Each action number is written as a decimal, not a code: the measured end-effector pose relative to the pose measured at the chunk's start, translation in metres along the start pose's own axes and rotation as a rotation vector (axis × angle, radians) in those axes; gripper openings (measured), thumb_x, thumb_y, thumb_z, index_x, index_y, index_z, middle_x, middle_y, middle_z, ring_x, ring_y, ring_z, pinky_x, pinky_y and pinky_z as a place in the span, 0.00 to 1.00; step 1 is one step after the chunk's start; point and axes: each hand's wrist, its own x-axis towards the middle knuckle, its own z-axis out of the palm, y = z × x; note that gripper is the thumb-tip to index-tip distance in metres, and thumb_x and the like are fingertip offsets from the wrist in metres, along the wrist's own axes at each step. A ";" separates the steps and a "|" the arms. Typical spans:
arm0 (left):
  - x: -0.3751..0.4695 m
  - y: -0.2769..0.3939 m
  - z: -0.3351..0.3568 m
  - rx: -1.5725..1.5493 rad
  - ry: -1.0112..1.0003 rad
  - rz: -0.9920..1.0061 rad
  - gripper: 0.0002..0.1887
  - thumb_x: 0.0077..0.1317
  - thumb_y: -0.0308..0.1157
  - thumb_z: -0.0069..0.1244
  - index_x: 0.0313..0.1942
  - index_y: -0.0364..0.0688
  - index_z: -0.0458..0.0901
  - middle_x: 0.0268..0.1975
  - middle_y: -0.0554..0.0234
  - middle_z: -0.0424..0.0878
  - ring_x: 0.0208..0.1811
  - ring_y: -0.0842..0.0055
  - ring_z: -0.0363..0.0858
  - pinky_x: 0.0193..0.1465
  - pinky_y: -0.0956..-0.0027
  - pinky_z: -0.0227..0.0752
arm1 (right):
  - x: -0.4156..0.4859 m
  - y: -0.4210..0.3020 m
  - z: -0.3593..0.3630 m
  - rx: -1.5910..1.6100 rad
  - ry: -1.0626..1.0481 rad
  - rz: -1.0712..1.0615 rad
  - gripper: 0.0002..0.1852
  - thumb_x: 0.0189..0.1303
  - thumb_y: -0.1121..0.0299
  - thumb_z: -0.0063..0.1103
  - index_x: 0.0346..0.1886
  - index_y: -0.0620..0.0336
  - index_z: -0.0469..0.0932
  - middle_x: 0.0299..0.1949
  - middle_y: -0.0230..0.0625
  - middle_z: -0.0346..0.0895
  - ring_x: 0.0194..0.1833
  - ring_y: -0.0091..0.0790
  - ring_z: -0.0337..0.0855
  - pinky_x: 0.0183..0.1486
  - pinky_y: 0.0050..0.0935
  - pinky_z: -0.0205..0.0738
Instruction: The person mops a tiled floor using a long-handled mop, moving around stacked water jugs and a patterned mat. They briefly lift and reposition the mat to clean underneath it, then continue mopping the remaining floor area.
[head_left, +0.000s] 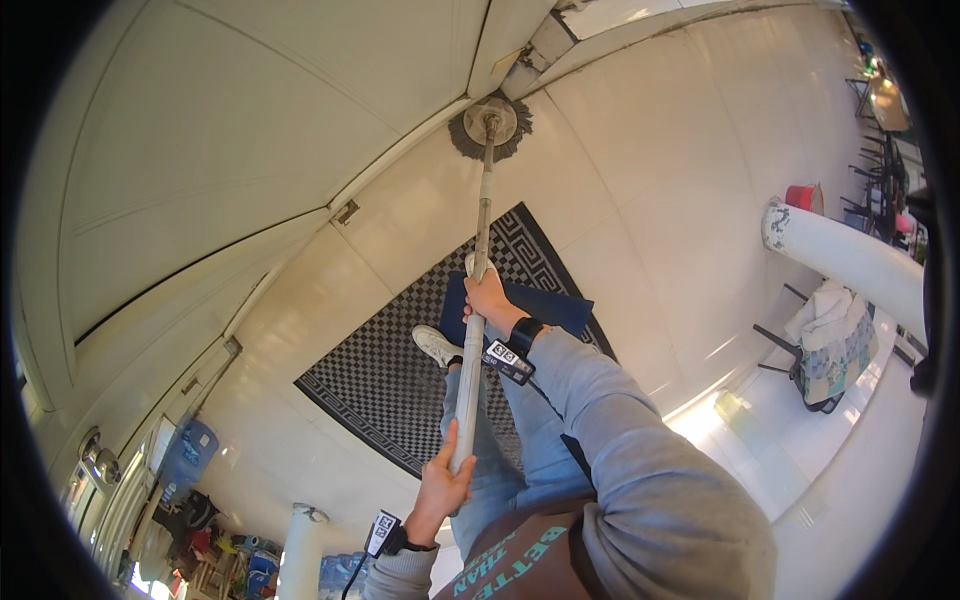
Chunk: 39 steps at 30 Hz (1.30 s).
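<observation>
Both of my hands are closed around the long pole of a round mop. My left hand (444, 480) holds the pole's lower end near my waist. Farther up, my right hand (489, 298) grips the mop pole (471, 367) above my shoes. At the far end, the mop head (491, 124) with dark grey strands lies on the pale floor, at the corner by the wall base. A dark patterned mat (390, 367) is under my feet, with a navy blue cloth or small mat (555, 304) on it.
A pale panelled wall (247, 135) runs along the left. To the right are a white column (840, 240), a red bucket (805, 197) and a chair with cloth on it (832, 345). Another column (301, 555), a blue water bottle (187, 450) and piled items stand at lower left.
</observation>
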 end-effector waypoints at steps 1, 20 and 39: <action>-0.003 0.003 -0.002 -0.015 -0.002 0.043 0.37 0.67 0.25 0.51 0.73 0.51 0.51 0.22 0.67 0.75 0.16 0.83 0.71 0.19 0.75 0.71 | -0.002 0.002 -0.001 0.026 -0.001 -0.015 0.14 0.69 0.67 0.47 0.49 0.62 0.56 0.26 0.40 0.67 0.17 0.33 0.73 0.18 0.39 0.78; -0.068 -0.090 -0.019 0.073 -0.008 0.118 0.30 0.65 0.27 0.55 0.68 0.49 0.67 0.20 0.65 0.80 0.17 0.84 0.76 0.24 0.74 0.73 | -0.099 0.077 -0.015 0.207 0.243 -0.010 0.12 0.69 0.67 0.48 0.45 0.57 0.56 0.22 0.36 0.63 0.14 0.29 0.68 0.14 0.34 0.72; -0.177 -0.142 -0.050 -0.095 0.106 -0.172 0.35 0.66 0.24 0.51 0.72 0.49 0.57 0.22 0.64 0.77 0.18 0.81 0.76 0.21 0.70 0.74 | -0.128 0.180 0.129 -0.178 -0.190 0.252 0.19 0.69 0.64 0.51 0.48 0.63 0.52 0.29 0.46 0.72 0.17 0.37 0.78 0.17 0.39 0.80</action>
